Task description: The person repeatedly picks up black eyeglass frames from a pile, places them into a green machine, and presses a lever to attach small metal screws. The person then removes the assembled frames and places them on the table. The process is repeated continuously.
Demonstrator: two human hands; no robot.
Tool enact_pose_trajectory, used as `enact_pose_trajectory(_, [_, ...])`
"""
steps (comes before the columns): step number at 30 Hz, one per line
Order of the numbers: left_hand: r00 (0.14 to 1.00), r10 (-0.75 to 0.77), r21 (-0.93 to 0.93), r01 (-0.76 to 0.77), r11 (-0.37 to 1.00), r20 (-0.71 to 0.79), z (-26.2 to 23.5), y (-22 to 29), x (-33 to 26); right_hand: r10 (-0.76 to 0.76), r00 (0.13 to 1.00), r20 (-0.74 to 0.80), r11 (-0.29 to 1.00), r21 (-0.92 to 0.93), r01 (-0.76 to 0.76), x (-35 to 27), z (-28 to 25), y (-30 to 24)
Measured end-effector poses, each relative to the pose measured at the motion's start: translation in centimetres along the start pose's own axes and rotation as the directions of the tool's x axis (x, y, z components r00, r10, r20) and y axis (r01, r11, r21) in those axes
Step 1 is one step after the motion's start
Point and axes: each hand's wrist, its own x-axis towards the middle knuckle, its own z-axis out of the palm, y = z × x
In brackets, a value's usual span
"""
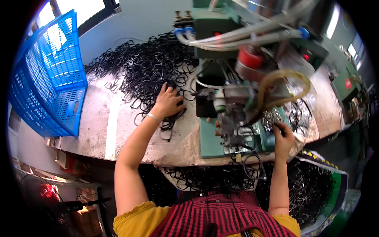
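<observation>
- The green machine (221, 134) stands on the worn grey surface (102, 126); everything below is placed from it.
- The left hand (167, 103) lies just to the left of the machine, palm down with fingers spread and pressing on the near edge of the heap of black wire loops (146, 65).
- That heap spreads away from the machine's left side toward the wall, with single loops trailing out over the surface.
- The right hand (283, 136) is at the machine's right front corner, fingers curled and pinched at a small black loop; the loop itself is too small to make out clearly.
- More black loops hang in a bag (316, 189) below the machine's right side, and others pile in front of it against the person's red checked apron (221, 217).
- The machine's working parts are hidden behind pale hoses (244, 33) and a yellowish tube (284, 85).
- The loops are thin, black, roughly rectangular with rounded corners, and tangled together.
- A blue plastic crate (51, 79) stands tilted well to the left of the machine, at the surface's far end.
</observation>
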Motion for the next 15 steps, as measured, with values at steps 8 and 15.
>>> enact_pose_trajectory(8, [0.943,0.049,-0.198,-0.120,0.973,-0.330,-4.9,4.2,-6.1,-0.121,0.980,0.157,0.918,0.394,0.050,-0.1,5.0,-8.4])
enact_pose_trajectory(15, [0.644,-0.712,-0.061,0.728,0.683,-0.281,-0.2,7.8,-13.5,0.000,0.972,0.235,0.839,0.529,-0.127,-0.9,5.2,-9.7])
